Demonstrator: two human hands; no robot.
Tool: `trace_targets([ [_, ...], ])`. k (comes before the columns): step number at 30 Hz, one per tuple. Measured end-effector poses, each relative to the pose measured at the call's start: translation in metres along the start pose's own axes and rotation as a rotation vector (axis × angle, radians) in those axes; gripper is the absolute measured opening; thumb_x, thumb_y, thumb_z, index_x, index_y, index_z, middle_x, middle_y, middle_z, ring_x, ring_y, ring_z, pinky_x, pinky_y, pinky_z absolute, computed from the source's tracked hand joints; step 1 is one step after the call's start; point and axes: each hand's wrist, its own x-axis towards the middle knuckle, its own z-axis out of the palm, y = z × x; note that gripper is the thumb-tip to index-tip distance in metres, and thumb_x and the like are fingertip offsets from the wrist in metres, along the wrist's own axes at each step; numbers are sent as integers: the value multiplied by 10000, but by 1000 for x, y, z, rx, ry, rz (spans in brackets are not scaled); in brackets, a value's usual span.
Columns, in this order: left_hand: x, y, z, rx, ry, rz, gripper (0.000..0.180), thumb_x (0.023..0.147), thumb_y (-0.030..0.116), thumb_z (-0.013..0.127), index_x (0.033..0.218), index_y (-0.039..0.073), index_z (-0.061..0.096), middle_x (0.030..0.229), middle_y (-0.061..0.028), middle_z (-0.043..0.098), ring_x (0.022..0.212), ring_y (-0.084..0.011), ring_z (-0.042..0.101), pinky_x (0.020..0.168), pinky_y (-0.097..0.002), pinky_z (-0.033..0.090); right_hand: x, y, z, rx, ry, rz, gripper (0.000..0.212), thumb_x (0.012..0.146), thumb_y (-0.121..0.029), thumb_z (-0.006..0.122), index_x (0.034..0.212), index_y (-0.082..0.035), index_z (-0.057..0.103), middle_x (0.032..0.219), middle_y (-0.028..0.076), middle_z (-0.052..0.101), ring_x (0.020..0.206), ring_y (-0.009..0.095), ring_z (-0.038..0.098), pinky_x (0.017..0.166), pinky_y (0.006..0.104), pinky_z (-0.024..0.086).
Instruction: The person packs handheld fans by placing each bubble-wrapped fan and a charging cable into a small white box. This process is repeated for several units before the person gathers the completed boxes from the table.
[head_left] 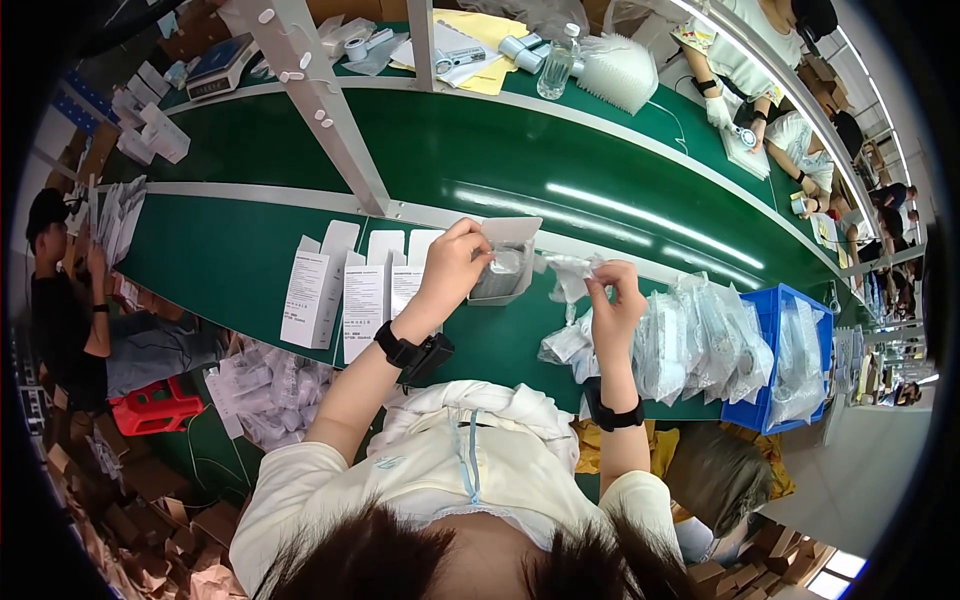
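Over the green bench, my left hand (pixel 456 262) is closed on the left edge of an open white box (pixel 507 230), its flap raised. A grey-white thing in clear wrapping (pixel 505 266) shows inside; its kind I cannot make out. Just right of the box, my right hand (pixel 616 296) pinches a small, crumpled clear plastic bag (pixel 570 277) between thumb and fingertips. Any contents of that bag are unclear. Left of my left wrist stand several white cartons (pixel 308 297) with open tops. Beyond my right hand lies a row of clear bagged items (pixel 664 345).
A blue bin (pixel 765 415) with more bagged items stands at the right. Behind the work strip runs a metal rail with an upright post (pixel 330 110). A clear bottle (pixel 558 65) stands on the far shelf. Other people sit at left and far right. Bagged pieces (pixel 275 395) lie at lower left.
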Motion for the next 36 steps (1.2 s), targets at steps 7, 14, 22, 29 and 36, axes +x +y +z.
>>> trace_targets([
  [7, 2, -2, 0, 11, -20, 35, 109, 631, -16, 657, 676, -20, 558, 780, -84, 536, 657, -246, 556, 590, -319, 436, 17, -34, 22, -131, -247, -457, 159, 659, 50, 643, 762, -24, 547, 789, 94, 557, 717, 224, 528, 597, 287, 440],
  [14, -1, 0, 2, -36, 6, -5, 114, 618, -9, 671, 665, -18, 567, 739, -87, 519, 652, -228, 535, 584, -295, 411, 10, 20, -5, -263, 56, -136, 156, 692, 0, 649, 760, -18, 511, 763, 79, 561, 712, 217, 514, 616, 288, 427],
  [22, 4, -4, 0, -33, 34, 17, 116, 623, 7, 679, 669, -11, 574, 737, -70, 526, 646, -207, 535, 560, -281, 394, -9, 47, -18, 21, 18, 306, 161, 745, -76, 646, 769, -23, 496, 712, 65, 538, 679, 173, 508, 633, 283, 408],
  [29, 0, -2, 0, -13, 15, 6, 121, 623, 19, 687, 677, -6, 582, 739, -57, 533, 617, -185, 518, 540, -278, 385, 18, 0, -8, -744, -14, -334, 124, 799, -78, 611, 772, -45, 495, 752, 1, 560, 670, 43, 518, 586, 201, 399],
  [36, 0, -5, 6, -41, 25, 22, 115, 629, 24, 687, 676, -3, 585, 734, -47, 531, 604, -166, 505, 527, -264, 372, -25, 141, -24, 10, -329, 605, 62, 816, -104, 595, 837, -62, 553, 786, 8, 570, 712, 91, 533, 603, 229, 420],
])
